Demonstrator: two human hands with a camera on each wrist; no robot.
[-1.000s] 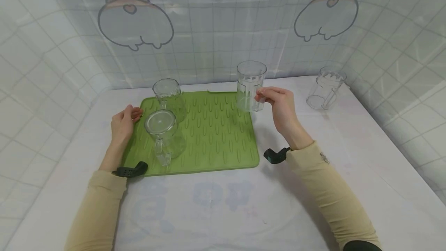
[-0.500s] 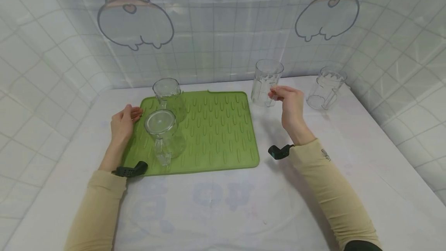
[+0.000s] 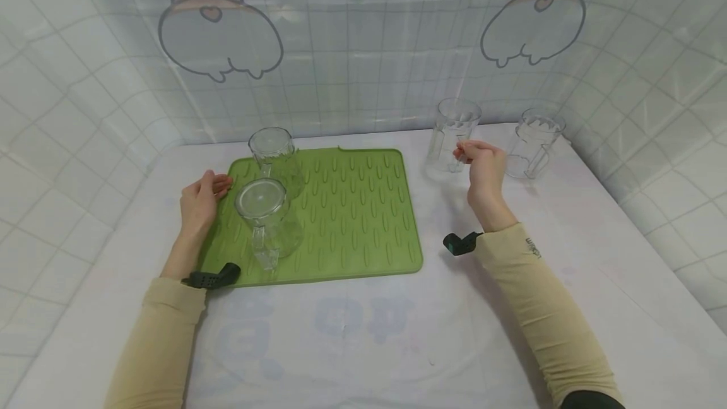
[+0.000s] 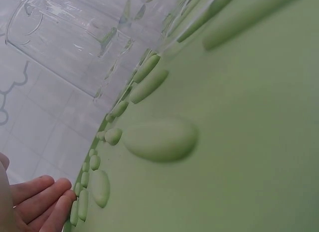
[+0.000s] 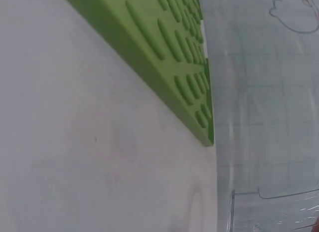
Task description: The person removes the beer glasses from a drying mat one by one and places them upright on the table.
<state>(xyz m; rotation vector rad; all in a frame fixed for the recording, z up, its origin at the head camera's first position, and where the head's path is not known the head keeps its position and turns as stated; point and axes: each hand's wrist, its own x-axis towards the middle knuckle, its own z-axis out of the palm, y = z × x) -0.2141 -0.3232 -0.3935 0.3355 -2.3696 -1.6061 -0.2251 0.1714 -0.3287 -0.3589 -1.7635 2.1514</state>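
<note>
My right hand (image 3: pixel 483 172) pinches the handle of a clear glass mug (image 3: pixel 452 124), held upright over the white cloth, right of the green mat. Whether its base touches the cloth is hard to tell. In the right wrist view, part of this mug (image 5: pixel 274 209) shows at the lower right corner. My left hand (image 3: pixel 199 204) rests by the left edge of the ridged green mat (image 3: pixel 352 226), fingers loosely bent around nothing. On the mat's left side stand two clear mugs, a nearer one (image 3: pixel 262 202) base up and another mug (image 3: pixel 272 147) behind it.
Another clear mug (image 3: pixel 536 141) stands upright at the back right, close beside the right hand. A white cloth (image 3: pixel 363 346) covers the table. A tiled-print curtain (image 3: pixel 363 49) rises directly behind and at both sides.
My right hand has carried the mug rightward, from above the mat's back right corner to the cloth beside it, and lower. The left hand and the other mugs have stayed put.
</note>
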